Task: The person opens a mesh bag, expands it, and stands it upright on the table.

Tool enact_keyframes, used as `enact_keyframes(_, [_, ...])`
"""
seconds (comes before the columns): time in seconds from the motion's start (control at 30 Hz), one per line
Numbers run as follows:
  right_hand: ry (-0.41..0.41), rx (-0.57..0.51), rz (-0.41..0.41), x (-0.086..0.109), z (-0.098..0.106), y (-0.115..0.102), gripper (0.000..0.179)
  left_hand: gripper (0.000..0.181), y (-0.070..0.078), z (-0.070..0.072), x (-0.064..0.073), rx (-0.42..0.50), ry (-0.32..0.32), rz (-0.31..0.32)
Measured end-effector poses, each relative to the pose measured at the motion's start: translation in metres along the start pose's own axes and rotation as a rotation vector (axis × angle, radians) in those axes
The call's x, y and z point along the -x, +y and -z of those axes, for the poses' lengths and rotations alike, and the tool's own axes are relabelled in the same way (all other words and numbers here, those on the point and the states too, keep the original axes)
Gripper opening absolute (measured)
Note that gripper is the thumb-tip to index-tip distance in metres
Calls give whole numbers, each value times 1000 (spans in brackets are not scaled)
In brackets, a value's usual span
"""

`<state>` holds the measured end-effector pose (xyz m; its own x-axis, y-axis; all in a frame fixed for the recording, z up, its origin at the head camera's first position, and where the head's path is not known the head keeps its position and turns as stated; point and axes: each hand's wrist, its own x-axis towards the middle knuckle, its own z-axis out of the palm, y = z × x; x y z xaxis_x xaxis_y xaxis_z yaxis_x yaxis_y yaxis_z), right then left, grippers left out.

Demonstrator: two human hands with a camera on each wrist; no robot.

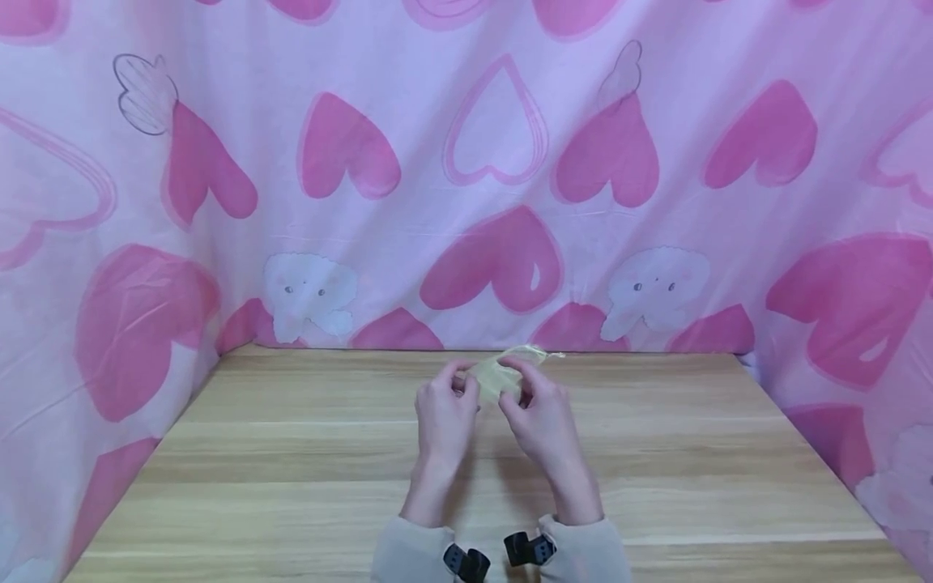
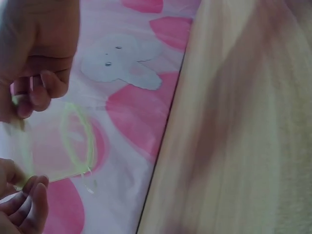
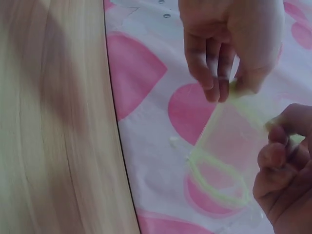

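Note:
Between the two hands is a small sheer pale-yellow drawstring pouch [image 1: 496, 382], held up above the far part of the table. My left hand [image 1: 446, 417] pinches one bottom corner with thumb and fingers. Opposite it, my right hand [image 1: 541, 417] grips the other bottom corner. In the left wrist view the pouch [image 2: 48, 141] is stretched flat between the fingertips, and the curtain's pattern shows through it. Its banded mouth, with a thin loose cord end [image 2: 89, 184], points away from the hands. The right wrist view shows the looped mouth band [image 3: 219, 178] standing partly open.
A wood-grain table [image 1: 291, 478] lies under the hands. Pink curtain [image 1: 408, 219] printed with hearts and white animal shapes hangs behind the far edge and along both sides. Black wrist cameras [image 1: 466, 562] sit at the sleeve cuffs.

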<state>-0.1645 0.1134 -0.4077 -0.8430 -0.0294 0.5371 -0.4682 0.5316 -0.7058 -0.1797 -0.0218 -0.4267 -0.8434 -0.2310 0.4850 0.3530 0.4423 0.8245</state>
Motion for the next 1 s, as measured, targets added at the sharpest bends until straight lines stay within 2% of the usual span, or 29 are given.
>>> enact_keyframes(0.27, [-27, 68, -76, -2, 6, 2, 35, 16, 1, -5, 1, -44, 23, -88])
enact_keyframes(0.4, [-28, 35, -101, -2, 9, 5, 28, 12, 5, -6, 3, -32, 30, -81])
enact_keyframes(0.47, [-25, 6, -104, -1, 9, 6, 27, 11, 6, -6, 4, -2, -5, -23])
enact_keyframes(0.53, [-25, -26, -111, -1, 9, 6, 26, 15, 5, -6, 5, 60, -76, 66])
enact_keyframes(0.67, [-45, -89, -135, 0, 9, 5, 29, 28, 4, -6, 5, 254, -239, 268])
enact_keyframes(0.73, [-65, -116, -162, 1, 10, 4, 32, 31, 4, -7, 5, 314, -276, 299])
enact_keyframes(0.83, [-107, -141, -217, 1, 11, 4, 40, 30, 4, -8, 4, 293, -272, 252])
enact_keyframes(0.93, [-144, -127, -269, 1, 13, 4, 45, 26, 4, -9, 4, 199, -219, 160])
enact_keyframes(1.0, [-156, -97, -289, 1, 13, 4, 40, 23, 4, -9, 5, 150, -180, 106])
